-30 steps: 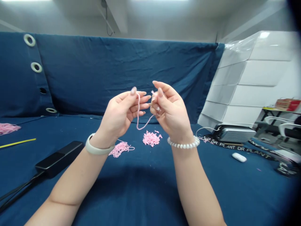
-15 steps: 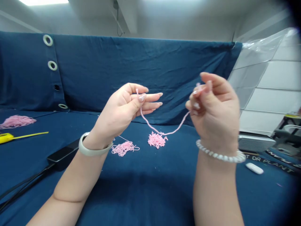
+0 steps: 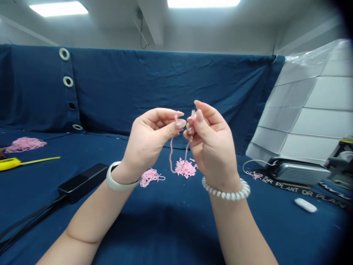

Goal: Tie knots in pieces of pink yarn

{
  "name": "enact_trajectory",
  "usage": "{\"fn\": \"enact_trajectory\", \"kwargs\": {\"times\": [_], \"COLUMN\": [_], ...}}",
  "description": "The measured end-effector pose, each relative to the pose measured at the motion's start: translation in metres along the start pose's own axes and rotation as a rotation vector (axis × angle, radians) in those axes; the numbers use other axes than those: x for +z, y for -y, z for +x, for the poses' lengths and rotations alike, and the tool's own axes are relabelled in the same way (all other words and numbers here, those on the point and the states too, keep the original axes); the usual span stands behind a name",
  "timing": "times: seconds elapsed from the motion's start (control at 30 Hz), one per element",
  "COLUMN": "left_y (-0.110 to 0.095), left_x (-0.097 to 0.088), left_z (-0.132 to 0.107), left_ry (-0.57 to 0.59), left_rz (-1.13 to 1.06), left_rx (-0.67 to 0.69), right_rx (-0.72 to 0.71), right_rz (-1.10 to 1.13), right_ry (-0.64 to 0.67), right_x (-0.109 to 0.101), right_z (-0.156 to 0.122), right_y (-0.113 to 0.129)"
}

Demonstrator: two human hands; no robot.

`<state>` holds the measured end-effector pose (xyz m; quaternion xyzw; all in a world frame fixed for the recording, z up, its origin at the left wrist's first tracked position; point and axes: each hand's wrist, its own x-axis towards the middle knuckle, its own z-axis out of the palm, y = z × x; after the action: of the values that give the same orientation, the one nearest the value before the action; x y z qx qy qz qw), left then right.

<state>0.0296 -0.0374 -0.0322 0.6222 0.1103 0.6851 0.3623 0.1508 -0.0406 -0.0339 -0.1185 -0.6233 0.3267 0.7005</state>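
My left hand [image 3: 154, 140] pinches one end of a pink cord [image 3: 170, 154] between thumb and fingers, with a short tip poking up. The other end, slightly frayed, is pinched in my right hand [image 3: 211, 138]. Between the two hands the cord hangs in a loop. Both hands are raised above the table, close together with a small gap between the fingertips. Below and behind the loop lies a heap of small pink pieces [image 3: 186, 169]. A tangle of pink cord [image 3: 151, 177] rests beside my left wrist.
A black power adapter [image 3: 82, 182] with cables lies at left, near a yellow-handled tool [image 3: 11, 163] and more pink cord [image 3: 26, 144]. At right are a silver ribbed device [image 3: 302, 172], a lettered strap [image 3: 300, 190] and a white oblong object [image 3: 305, 205]. A blue curtain [image 3: 138, 88] hangs behind.
My hands have come together, the right moving left and the left slightly right, so the cord sags in a narrower loop. My left fingers have curled in. The view has shifted slightly.
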Motion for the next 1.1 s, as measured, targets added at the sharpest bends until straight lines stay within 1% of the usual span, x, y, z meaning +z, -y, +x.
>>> {"fn": "enact_trajectory", "kwargs": {"times": [0.1,0.2,0.4,0.57,0.83,1.1], "left_y": [0.0,0.0,0.001,0.007,0.012,0.014], "left_x": [0.003,0.006,0.006,0.01,0.019,0.019], "left_z": [-0.003,-0.005,-0.003,-0.002,-0.005,-0.007], "left_ry": [0.049,0.06,0.07,0.05,0.012,-0.038], "left_rz": [-0.024,-0.05,-0.138,-0.236,-0.342,-0.317], "left_rx": [-0.049,-0.081,-0.039,0.007,0.038,-0.01], "right_rx": [-0.002,0.012,0.048,0.004,-0.102,-0.073], "right_rz": [-0.003,-0.01,0.051,0.045,-0.09,-0.115], "right_ry": [0.012,-0.012,-0.022,-0.001,0.009,-0.042], "right_x": [0.002,0.006,0.009,0.007,0.008,0.015], "right_z": [-0.001,-0.003,-0.005,-0.003,-0.004,-0.006], "right_y": [0.001,0.002,0.006,0.002,-0.006,-0.005]}}
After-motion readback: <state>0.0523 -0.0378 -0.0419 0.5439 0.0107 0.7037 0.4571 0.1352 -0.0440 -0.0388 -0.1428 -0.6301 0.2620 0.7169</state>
